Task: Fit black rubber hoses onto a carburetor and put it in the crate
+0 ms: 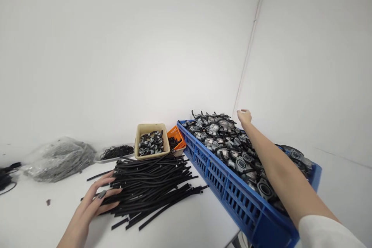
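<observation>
The crate's [232, 190] near corner runs off the bottom edge; the right arm [279, 170] hides parts beneath it; the bag's [58, 159] contents at left are too blurred to tell

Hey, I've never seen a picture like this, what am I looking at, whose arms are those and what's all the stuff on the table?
This is one picture from a camera worn on a person's head, looking forward and down, so the two bare arms are the wearer's own. The left hand lies open on a pile of black tubes on the white table. The right hand reaches over the far end of a blue crate full of grey metal parts; whether it has a grip on anything is unclear. Behind the tubes stand a beige tub of small fittings and an orange basket. A clear plastic bag lies at the left.
</observation>
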Available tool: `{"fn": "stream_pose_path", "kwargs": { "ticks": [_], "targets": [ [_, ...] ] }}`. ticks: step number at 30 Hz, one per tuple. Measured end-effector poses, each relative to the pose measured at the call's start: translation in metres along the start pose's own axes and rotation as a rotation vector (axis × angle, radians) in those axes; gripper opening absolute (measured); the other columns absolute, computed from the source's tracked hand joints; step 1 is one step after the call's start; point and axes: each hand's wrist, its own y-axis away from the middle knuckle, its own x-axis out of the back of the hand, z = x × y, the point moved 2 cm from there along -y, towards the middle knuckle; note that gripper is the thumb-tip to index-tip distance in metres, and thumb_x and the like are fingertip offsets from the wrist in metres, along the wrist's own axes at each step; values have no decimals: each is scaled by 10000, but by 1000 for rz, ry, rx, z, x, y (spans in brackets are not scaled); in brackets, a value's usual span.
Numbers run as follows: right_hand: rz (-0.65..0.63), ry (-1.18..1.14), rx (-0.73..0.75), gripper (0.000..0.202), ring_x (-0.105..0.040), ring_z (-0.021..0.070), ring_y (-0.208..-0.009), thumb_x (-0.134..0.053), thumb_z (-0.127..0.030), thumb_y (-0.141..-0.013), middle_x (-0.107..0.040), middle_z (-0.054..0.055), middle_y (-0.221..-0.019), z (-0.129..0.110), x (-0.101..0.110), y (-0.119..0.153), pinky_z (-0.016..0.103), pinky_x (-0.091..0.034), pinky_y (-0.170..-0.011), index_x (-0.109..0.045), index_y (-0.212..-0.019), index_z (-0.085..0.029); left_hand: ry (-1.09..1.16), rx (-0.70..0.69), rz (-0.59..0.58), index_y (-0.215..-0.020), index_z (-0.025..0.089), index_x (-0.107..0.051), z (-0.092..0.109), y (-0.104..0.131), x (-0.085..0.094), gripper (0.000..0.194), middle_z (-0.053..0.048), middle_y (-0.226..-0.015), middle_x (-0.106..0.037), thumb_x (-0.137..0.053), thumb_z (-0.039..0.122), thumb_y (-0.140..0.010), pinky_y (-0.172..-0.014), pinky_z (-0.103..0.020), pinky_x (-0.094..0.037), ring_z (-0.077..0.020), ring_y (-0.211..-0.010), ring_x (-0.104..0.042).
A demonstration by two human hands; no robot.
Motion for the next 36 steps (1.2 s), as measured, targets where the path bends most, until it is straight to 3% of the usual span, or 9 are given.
{"fn": "stream_pose_path", "kwargs": {
  "ticks": [4,7,12,14,16,22,27,31,36],
  "targets": [
    [1,-74,102,382,-649,203,-1187,-519,-191,-990,-716,149,-1279,-50,-25,3,317,-462,-1092,-597,-1358,-122,-85,-59,-84,-1171,306,-705,16,16,-6,489,-27,-1641,-485,-688,689,-867,-832,-328,-683,-293,-1147,-722],
    [-134,-192,354,333,-692,197,-1082,-535,-173,-979,-734,143,-1245,-106,-56,38,304,-517,-983,-649,-1288,-128,-135,-74,-108,-1175,271,-691,23,21,-9,509,-78,-1554,-541,-637,697,-902,-846,-334,-664,-281,-1131,-714],
    [-901,22,890,270,-727,231,-963,-669,-179,-914,-792,117,-1111,-181,-120,162,365,-548,-973,-753,-1168,-141,-230,-69,-90,-1025,221,-700,27,23,-13,485,-94,-1120,-702,-660,681,-877,-775,-314,-613,-261,-1007,-696],
    [-1183,181,1003,287,-737,245,-967,-732,-157,-852,-806,99,-1100,-189,-145,221,350,-557,-961,-783,-1134,-172,-276,-80,-80,-964,215,-696,29,23,-15,471,-80,-1010,-707,-683,672,-850,-738,-307,-584,-243,-921,-685],
    [-1272,209,1020,245,-748,241,-965,-775,-133,-793,-816,57,-1064,-189,-167,271,310,-565,-921,-809,-1021,-214,-309,-99,-82,-934,209,-687,30,24,-16,460,-72,-947,-702,-681,661,-848,-718,-302,-556,-225,-860,-667],
    [-1134,206,922,215,-719,294,-1117,-710,-71,-859,-769,181,-1182,-158,-210,346,328,-516,-932,-737,-1064,-133,-369,-136,-107,-885,210,-623,25,23,-16,403,-31,-835,-630,-640,613,-884,-670,-279,-462,-177,-757,-578],
    [-1015,115,805,146,-675,276,-1199,-627,-139,-956,-720,167,-1274,-135,-218,350,319,-494,-938,-666,-1097,-152,-403,-139,-129,-870,216,-614,22,25,-17,317,3,-747,-576,-620,530,-913,-654,-269,-415,-155,-703,-524],
    [-945,-163,673,175,-719,243,-1026,-604,-164,-941,-760,103,-1113,-137,-195,343,331,-530,-904,-659,-1104,-201,-455,-153,-129,-859,212,-625,22,25,-18,273,-8,-767,-608,-619,478,-920,-662,-270,-414,-156,-716,-552],
    [-1206,-442,790,130,-685,210,-774,-633,-179,-870,-719,23,-822,-153,-144,349,331,-538,-774,-685,-985,-208,-532,-150,-119,-897,215,-626,18,25,-16,252,-14,-794,-624,-610,465,-926,-671,-269,-429,-161,-738,-571]
  ]
}}
